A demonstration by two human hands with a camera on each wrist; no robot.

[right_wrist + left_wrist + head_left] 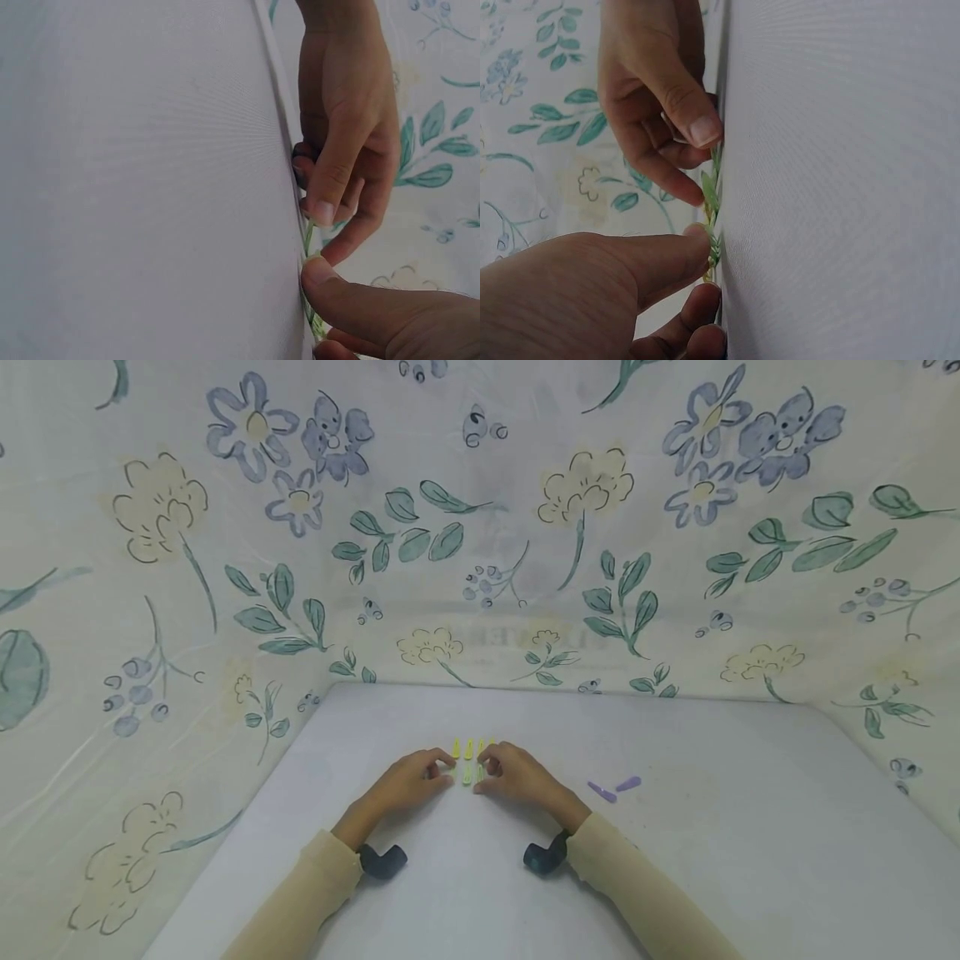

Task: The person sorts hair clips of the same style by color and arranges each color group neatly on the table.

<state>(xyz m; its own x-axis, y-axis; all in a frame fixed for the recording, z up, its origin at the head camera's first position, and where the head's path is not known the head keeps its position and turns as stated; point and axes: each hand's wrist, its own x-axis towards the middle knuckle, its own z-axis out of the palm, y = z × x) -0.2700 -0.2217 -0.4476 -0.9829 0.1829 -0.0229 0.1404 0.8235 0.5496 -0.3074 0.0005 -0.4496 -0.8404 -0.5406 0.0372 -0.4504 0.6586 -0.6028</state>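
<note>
Small snap hair clips stand in two rows on the white table in the head view. Several yellow hair clips (468, 749) form the far row, and green hair clips (467, 775) the near one. My left hand (411, 781) is at the left end of the green row, thumb and forefinger at the two ends of a green clip, mostly hidden. From the other side my right hand (517, 777) pinches the rightmost green hair clip (480, 772) lengthwise, also partly covering the yellow row. Green clips (709, 191) show between both hands' fingertips in the left wrist view.
Two purple hair clips (628, 783) lie apart on the white table (720, 860), right of my right hand. A floral sheet (480, 543) hangs behind and along the sides. Dark devices (384, 862) are strapped at both wrists.
</note>
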